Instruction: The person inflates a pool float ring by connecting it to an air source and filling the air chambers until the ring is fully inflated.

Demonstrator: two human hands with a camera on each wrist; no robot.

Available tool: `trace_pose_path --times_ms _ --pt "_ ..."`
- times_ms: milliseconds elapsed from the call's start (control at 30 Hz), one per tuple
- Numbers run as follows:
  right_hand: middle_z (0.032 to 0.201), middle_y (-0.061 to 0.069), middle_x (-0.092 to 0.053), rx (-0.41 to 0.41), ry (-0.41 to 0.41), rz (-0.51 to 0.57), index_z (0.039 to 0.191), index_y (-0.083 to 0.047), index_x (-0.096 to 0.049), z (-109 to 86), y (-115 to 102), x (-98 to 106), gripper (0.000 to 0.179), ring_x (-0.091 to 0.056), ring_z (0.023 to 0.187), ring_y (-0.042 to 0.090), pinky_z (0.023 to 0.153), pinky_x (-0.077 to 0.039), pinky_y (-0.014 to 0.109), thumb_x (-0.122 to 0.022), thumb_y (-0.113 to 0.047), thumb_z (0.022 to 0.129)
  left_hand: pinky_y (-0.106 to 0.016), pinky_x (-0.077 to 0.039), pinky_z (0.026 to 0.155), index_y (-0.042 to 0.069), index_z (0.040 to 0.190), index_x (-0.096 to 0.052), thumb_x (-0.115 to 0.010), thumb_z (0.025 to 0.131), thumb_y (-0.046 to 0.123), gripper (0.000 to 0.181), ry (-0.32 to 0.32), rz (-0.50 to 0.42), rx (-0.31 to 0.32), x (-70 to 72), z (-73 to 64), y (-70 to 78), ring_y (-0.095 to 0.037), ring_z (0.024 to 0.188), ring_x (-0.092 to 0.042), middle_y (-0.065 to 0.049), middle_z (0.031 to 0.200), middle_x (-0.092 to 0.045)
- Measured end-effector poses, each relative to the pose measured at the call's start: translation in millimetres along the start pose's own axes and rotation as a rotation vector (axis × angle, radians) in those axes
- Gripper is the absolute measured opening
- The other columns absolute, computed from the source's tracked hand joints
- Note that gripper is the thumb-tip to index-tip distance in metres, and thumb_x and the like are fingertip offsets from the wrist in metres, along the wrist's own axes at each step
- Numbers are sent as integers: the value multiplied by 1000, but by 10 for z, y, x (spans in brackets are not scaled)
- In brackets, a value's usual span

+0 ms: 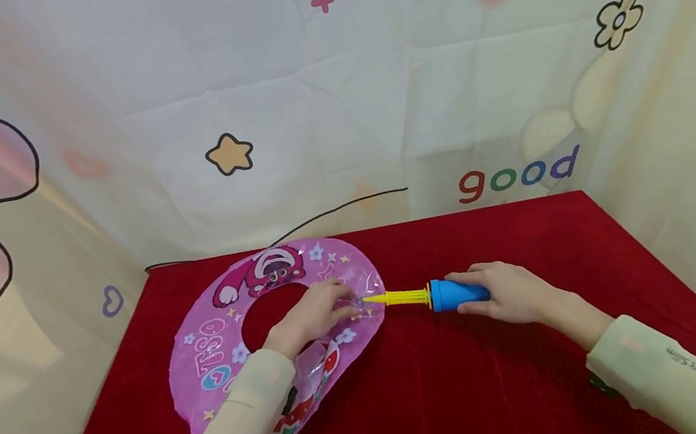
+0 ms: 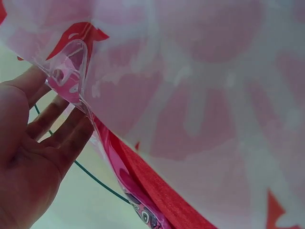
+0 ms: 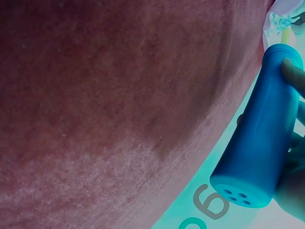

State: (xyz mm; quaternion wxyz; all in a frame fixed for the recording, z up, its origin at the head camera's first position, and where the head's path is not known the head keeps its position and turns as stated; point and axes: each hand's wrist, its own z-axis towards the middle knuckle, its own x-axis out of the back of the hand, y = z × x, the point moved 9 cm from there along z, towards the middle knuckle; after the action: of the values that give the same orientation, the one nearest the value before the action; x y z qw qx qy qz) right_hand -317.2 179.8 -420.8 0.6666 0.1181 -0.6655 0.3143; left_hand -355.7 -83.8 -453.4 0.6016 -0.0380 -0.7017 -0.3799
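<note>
The ring (image 1: pixel 211 339) on the counter (image 1: pixel 460 384) looks light, soft and slippery, best held by its valve (image 3: pixel 285 22), where the left hand (image 1: pixel 315 311) pinches, the right hand's (image 1: pixel 510 291) fingers clamped round the pump (image 1: pixel 452 294).

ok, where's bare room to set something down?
Free: red cloth on the near side, between ring and right sleeve; also behind the pump, toward the back curtain. Crowded: ring's right side, where left hand and pump sit close; right hand grips the pump.
</note>
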Motion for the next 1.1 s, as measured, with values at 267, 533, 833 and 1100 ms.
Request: trace_pose_path --times_ms 267,533,833,1100 --pt "120 12 -66 30 10 -3 141 -9 -62 -11 3 -19 59 -62 101 26 79 -58 42 -79 -35 91 -27 -54 88 10 118 -74 -76 96 23 26 3 22 -23 14 24 76 -12 91 -59 2 103 -62" --pt "118 11 -67 60 54 -35 141 -11 -62 -35 -24 -51 59 -63 98 25 80 -58 44 -80 -35 91 -30 -54 89 8 113 -74 -75 96 21 22 22 74 -75 11 25 131 -13 92 -60 1 101 -63" --pt "118 11 -67 89 69 -63 140 -11 -62 -20 -52 -63 58 -64 97 25 80 -59 44 -80 -34 91 -31 -54 88 9 110 -73 -74 97 19 17 1 77 -72 18 17 129 -12 90 -60 2 99 -65" --pt "118 12 -67 87 74 -65 140 -10 -62 -11 -75 -73 59 -64 99 26 81 -58 45 -80 -33 90 -30 -54 87 10 110 -74 -73 98 20 16 -14 85 -59 3 10 116 -12 87 -59 3 98 -63"
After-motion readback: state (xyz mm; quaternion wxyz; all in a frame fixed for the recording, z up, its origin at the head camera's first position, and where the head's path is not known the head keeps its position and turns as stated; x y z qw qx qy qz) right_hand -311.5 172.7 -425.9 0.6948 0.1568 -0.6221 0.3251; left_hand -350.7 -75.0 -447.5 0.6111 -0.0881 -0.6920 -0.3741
